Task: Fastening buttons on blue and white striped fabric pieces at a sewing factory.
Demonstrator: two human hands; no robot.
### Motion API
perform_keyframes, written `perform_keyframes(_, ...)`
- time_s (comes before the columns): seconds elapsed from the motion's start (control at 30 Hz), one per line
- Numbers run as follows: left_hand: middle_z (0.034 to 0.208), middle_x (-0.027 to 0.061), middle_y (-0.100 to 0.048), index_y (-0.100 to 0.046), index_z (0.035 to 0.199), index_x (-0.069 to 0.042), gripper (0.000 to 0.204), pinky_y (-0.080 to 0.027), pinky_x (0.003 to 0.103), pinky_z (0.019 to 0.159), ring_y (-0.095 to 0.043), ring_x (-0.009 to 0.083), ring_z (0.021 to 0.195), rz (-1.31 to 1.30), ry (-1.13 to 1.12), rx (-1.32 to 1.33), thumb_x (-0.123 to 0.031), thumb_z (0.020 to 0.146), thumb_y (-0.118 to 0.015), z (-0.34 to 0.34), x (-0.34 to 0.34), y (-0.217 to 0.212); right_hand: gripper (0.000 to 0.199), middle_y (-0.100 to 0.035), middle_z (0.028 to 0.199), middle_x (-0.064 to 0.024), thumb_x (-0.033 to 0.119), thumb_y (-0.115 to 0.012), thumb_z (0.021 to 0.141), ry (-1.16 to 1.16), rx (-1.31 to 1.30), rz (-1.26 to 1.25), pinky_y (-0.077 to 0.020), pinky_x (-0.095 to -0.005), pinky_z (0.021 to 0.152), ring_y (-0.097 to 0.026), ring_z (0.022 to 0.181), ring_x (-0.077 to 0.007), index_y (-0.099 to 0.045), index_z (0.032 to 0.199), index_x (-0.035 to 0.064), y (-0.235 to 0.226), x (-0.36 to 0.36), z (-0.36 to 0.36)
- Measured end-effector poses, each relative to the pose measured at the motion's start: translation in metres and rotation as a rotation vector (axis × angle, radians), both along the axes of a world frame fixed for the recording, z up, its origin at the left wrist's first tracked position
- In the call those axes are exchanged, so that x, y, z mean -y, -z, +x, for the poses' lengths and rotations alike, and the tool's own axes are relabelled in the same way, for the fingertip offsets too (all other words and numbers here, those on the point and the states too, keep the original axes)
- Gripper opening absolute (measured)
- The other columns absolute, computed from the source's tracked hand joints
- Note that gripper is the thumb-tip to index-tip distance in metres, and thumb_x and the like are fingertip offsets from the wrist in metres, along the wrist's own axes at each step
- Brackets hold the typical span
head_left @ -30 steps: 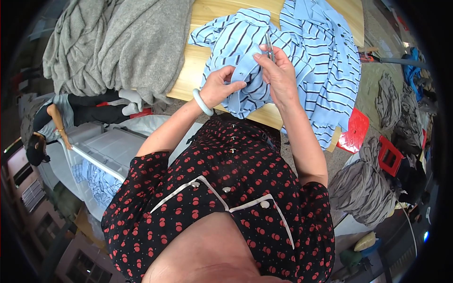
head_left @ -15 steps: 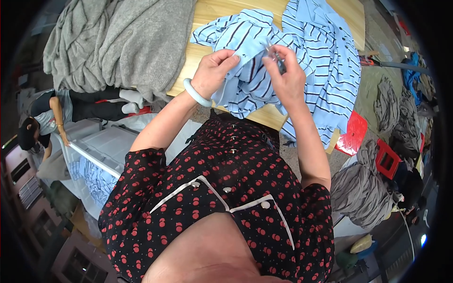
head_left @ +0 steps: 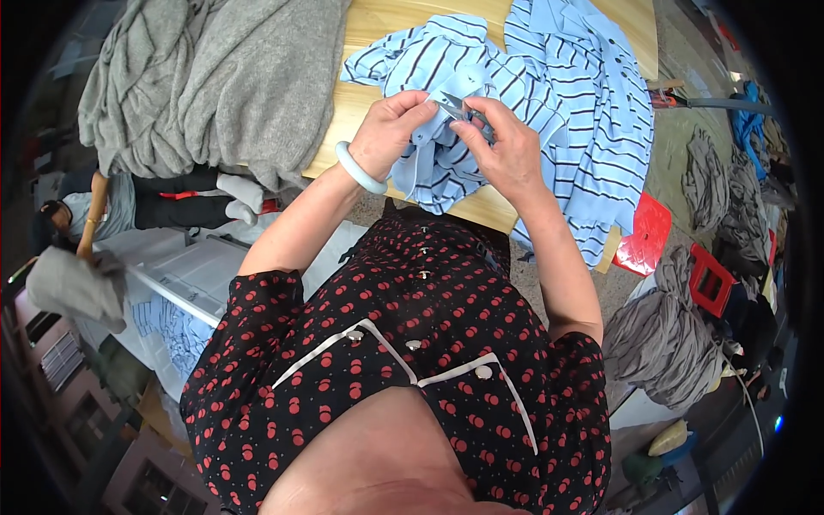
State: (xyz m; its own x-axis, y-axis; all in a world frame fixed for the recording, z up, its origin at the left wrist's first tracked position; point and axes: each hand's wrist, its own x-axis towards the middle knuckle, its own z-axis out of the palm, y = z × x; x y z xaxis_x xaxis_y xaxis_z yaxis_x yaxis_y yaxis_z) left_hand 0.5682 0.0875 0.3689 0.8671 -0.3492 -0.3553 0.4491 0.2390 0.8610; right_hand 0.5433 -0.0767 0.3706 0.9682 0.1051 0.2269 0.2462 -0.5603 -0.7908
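My left hand, closed in a pinch, grips the edge of a light blue shirt with dark stripes, bunched on the wooden table. Small metal thread snips are held in my right hand, its fingers wrapped round them. Their blades point left and lie at the shirt edge, close beside my left fingertips. Whether they touch a thread or the cloth I cannot tell. Some buttons show on the blue fabric near the blades. A pale bracelet circles my left wrist.
Another striped blue shirt is spread at the right. Grey knitted garments are heaped on the table at the left. A red stool stands to the right. At the far left, a co-worker handles grey cloth above a clear bin.
My right hand has moved left with the snips, bringing the blades to my left fingertips. The co-worker's arms have shifted, and the grey cloth there has moved left and up.
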Motion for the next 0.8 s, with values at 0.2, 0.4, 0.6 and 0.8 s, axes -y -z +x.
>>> perform_keyframes(0.2, 0.076, -0.0038, -0.056, -0.059, 0.087, -0.003, 0.015, -0.038, 0.017, 0.061, -0.047, 0.0023, 0.067, -0.017, 0.011, -0.030, -0.014, 0.082, -0.051, 0.001, 0.000, -0.001, 0.020, -0.059, 0.076, -0.0071, 0.014, -0.063, 0.071, 0.032, 0.052, 0.008, -0.0436, -0.0241, 0.052, -0.057, 0.062, -0.0148, -0.056, 0.087, 0.0033, 0.003, -0.002, 0.001)
perform_keyframes(0.4, 0.075, -0.0025, -0.057, -0.058, 0.086, -0.003, 0.013, -0.039, 0.017, 0.061, -0.049, 0.0029, 0.066, -0.049, 0.053, -0.079, -0.013, 0.082, -0.050, 0.005, -0.004, -0.002, 0.017, -0.059, 0.074, -0.0071, 0.012, -0.062, 0.073, 0.035, 0.085, 0.002, -0.0431, -0.0232, 0.053, -0.056, 0.062, -0.0131, -0.056, 0.086, 0.0030, 0.005, -0.005, 0.000)
perform_keyframes(0.6, 0.072, -0.0028, -0.055, -0.056, 0.080, -0.004, 0.011, -0.039, 0.017, 0.060, -0.048, 0.0031, 0.065, -0.022, 0.111, -0.143, -0.014, 0.081, -0.051, 0.009, -0.004, 0.000, 0.026, -0.055, 0.073, -0.0011, 0.011, -0.061, 0.075, 0.094, -0.316, 0.413, -0.0397, -0.0187, 0.057, -0.050, 0.066, -0.0056, -0.049, 0.096, 0.0011, 0.012, -0.013, 0.005)
perform_keyframes(0.8, 0.069, -0.0024, -0.051, -0.053, 0.082, -0.004, 0.015, -0.039, 0.020, 0.058, -0.046, 0.0048, 0.065, 0.093, 0.067, -0.044, -0.018, 0.079, -0.055, 0.004, -0.003, 0.021, 0.032, -0.051, 0.070, 0.0027, 0.009, -0.061, 0.073, 0.120, -0.445, 0.744, -0.0315, -0.0145, 0.049, -0.041, 0.058, -0.0008, -0.046, 0.100, 0.0016, 0.014, -0.023, 0.012)
